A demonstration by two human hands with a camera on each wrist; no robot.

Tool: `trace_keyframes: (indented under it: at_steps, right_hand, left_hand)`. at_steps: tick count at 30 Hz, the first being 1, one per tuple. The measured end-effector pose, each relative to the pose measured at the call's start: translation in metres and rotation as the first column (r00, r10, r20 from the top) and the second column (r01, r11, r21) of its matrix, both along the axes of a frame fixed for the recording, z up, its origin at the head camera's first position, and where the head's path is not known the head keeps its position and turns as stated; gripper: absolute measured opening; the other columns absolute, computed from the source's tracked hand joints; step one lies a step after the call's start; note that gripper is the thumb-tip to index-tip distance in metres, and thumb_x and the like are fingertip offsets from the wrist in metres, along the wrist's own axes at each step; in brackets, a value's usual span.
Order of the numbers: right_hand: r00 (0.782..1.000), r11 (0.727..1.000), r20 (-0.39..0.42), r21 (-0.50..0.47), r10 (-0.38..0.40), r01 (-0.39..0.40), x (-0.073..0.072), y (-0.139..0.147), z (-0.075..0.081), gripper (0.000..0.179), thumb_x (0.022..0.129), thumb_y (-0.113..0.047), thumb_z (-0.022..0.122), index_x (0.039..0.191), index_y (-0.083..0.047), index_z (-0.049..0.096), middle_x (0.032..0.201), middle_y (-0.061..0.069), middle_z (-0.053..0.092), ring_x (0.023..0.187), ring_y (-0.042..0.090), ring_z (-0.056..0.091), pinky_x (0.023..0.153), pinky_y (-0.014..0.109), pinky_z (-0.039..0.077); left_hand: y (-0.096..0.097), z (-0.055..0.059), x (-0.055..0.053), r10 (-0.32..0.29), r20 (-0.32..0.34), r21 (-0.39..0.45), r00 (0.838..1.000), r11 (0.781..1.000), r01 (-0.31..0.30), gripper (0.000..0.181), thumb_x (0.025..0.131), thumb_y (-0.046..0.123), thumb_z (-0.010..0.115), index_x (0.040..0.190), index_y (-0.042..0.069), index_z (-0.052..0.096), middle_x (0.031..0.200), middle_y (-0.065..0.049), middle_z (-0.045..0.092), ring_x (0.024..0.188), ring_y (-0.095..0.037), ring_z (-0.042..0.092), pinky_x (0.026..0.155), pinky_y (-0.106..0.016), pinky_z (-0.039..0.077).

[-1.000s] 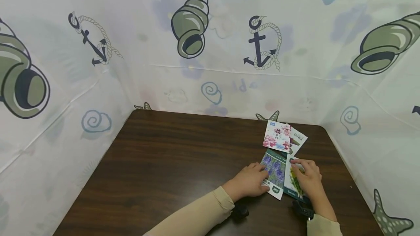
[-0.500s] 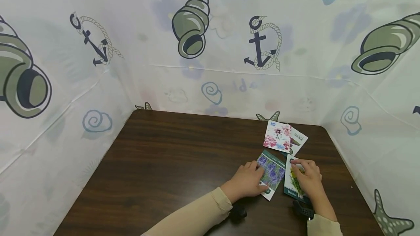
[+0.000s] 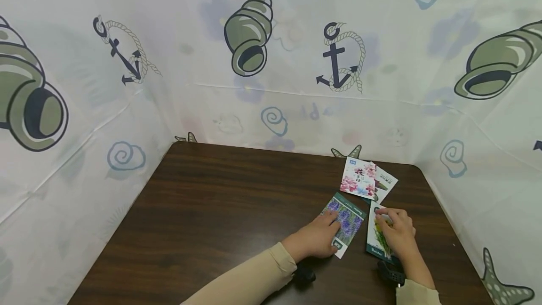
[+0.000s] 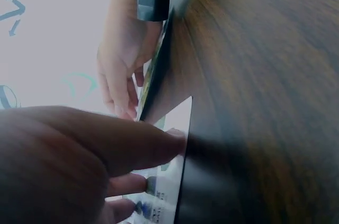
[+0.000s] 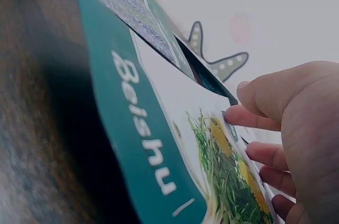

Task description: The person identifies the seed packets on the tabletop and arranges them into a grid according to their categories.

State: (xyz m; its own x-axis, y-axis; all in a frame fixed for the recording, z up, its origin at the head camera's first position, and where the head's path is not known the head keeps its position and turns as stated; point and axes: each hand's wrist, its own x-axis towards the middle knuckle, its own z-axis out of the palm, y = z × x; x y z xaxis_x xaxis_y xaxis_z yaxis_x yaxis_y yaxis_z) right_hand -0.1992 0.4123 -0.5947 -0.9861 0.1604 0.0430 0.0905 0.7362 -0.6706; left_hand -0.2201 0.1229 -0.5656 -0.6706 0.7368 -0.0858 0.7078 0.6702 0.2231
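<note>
A pale cloth [image 3: 190, 60] printed with shells and anchors stands around the far, left and right edges of the brown table [image 3: 211, 201]. Right of the table's middle, toward the near edge, the left hand [image 3: 314, 236] rests with its fingers extended over the left side of the purple packet [image 3: 349, 224] and its thumb on the near end; it does not wrap round it. This packet lies slantwise, its top toward the table's far right corner. A black device [image 3: 304, 276] sits at that wrist. Closer to the far edge, the pink packet [image 3: 355, 178] partly covers a white packet [image 3: 386, 181] to its right. Nearer, just beside the purple packet, lies the yellow-flower packet [image 3: 374, 241]. The right hand [image 3: 400, 232], fingers loosely bent and apart, touches that packet's right side without visibly gripping it; another black device [image 3: 391, 272] is at its wrist, near the right edge.
</note>
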Motion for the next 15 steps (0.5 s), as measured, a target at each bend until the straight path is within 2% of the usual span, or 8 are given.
trace_keyframes:
  at_steps: [6,10,15]
  right_hand:
    - [1.000,1.000,-0.010,0.014,0.007,-0.007,0.0009,0.0024,0.0029,0.043,0.114,-0.041,0.055,0.137,-0.007,0.068,0.149,0.031,0.041,0.146,0.059,0.026,0.106,0.076,0.019]
    - [1.000,1.000,-0.005,0.018,0.018,-0.018,0.0003,0.0037,-0.0012,0.046,0.114,-0.044,0.054,0.138,-0.008,0.068,0.149,0.031,0.041,0.146,0.060,0.026,0.106,0.078,0.018]
    - [0.999,1.000,-0.026,0.026,0.019,-0.019,-0.0004,0.0020,-0.0037,0.043,0.114,-0.042,0.056,0.136,-0.009,0.069,0.146,0.030,0.044,0.144,0.059,0.028,0.104,0.075,0.021]
  left_hand:
    - [-0.0009,-0.0028,-0.0058,-0.017,0.060,0.034,0.998,0.999,0.015,0.067,0.103,0.041,0.071,0.161,0.015,0.050,0.181,-0.007,0.029,0.169,-0.027,0.026,0.137,-0.038,0.028]
    - [-0.0042,-0.0040,-0.0040,0.019,0.060,0.020,0.998,1.000,-0.021,0.074,0.105,0.045,0.068,0.169,0.018,0.042,0.181,-0.006,0.029,0.169,-0.026,0.026,0.137,-0.035,0.029]
    - [-0.0093,-0.0024,-0.0024,0.054,0.068,-0.022,0.996,0.998,-0.053,0.074,0.108,0.045,0.062,0.173,0.021,0.036,0.184,-0.007,0.020,0.172,-0.027,0.017,0.139,-0.039,0.024]
